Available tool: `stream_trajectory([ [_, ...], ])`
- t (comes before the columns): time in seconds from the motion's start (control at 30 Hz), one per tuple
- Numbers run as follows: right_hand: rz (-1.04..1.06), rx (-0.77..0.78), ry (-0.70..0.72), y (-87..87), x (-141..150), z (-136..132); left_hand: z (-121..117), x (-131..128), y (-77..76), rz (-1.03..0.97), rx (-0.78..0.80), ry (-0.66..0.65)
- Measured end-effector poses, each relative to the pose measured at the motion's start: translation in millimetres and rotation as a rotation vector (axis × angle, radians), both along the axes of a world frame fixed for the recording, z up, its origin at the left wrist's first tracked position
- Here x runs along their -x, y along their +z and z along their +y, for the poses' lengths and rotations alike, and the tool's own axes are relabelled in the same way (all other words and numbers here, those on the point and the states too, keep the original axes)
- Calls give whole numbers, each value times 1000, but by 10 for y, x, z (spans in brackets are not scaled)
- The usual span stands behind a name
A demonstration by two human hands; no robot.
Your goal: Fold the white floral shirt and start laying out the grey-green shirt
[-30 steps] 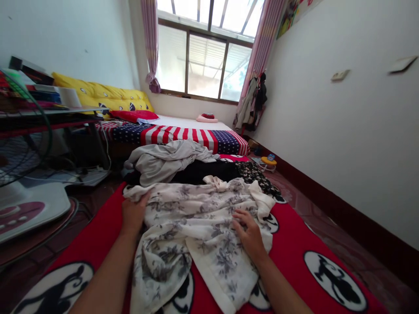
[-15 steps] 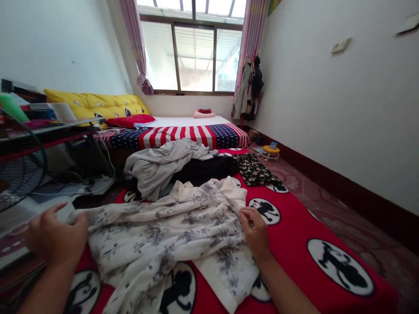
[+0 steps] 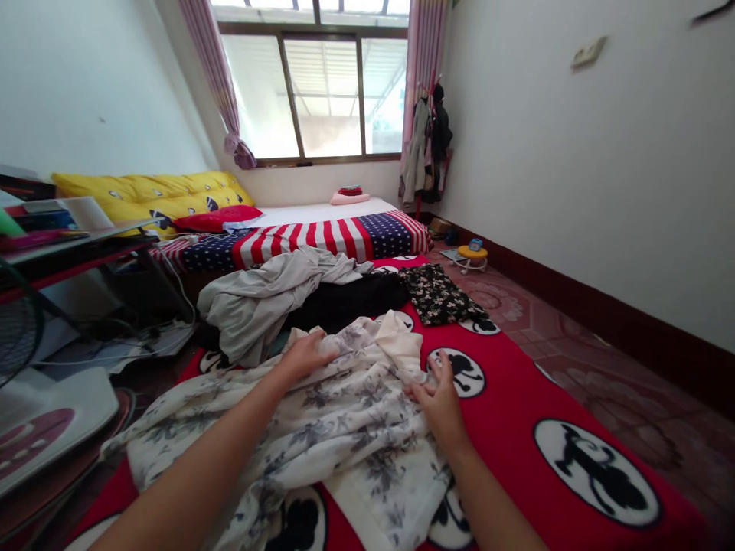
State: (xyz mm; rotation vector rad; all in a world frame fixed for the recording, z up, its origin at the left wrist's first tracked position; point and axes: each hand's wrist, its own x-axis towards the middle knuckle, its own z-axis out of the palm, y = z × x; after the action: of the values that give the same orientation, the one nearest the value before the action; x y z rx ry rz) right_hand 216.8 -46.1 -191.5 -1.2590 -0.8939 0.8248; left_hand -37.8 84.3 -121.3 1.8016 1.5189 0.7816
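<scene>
Red mat [image 3: 517, 398]: covers the floor, printed with black-and-white round figures.
Floral garment [image 3: 298, 428]: white with grey flowers, lies rumpled across the mat's near left part.
Grey garment [image 3: 258, 295]: heaped just beyond it, against black cloth [image 3: 344, 298].
Left hand [image 3: 304, 354]: palm down on the floral garment's far edge, fingers loosely together.
Right hand [image 3: 439, 398]: rests at its right edge, fingers spread.
</scene>
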Motion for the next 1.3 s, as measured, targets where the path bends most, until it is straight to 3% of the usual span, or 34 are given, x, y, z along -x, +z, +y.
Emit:
stream_trajectory([
  [0.2, -87, 41, 71, -37, -31, 57, 293, -156, 70, 101, -26, -61],
  [0.3, -69, 35, -79, 15, -54, 38, 476, -251, 233, 19, -139, -37],
  [0.43, 77, -109, -283, 69, -91, 20, 680, -506, 406, -107, -347, -77],
  [0.57, 61, -210, -273, 27, -113, 43, 680, -782, 322, -125, -409, -291],
  [0.67, 31, -204, -274, -1, -117, 45, 530, -796, 179, -79, -380, -414],
  [0.8, -58, -210, -272, 12, -120, 5, 75, -426, 134, -31, -295, -411],
  [0.93, -173, -177, -256, 43, -122, -61, -596, 274, 217, 96, -238, -312],
  [1.03, -201, -140, -229, 64, -126, -125, -1048, 874, 159, 175, -212, -77],
  [1.17, -224, -47, -161, 74, -145, -195, -1491, 1568, -104, 205, -173, 305],
  [1.3, -258, 6, -100, 87, -136, -234, -1813, 1902, -324, 281, -121, 555],
])
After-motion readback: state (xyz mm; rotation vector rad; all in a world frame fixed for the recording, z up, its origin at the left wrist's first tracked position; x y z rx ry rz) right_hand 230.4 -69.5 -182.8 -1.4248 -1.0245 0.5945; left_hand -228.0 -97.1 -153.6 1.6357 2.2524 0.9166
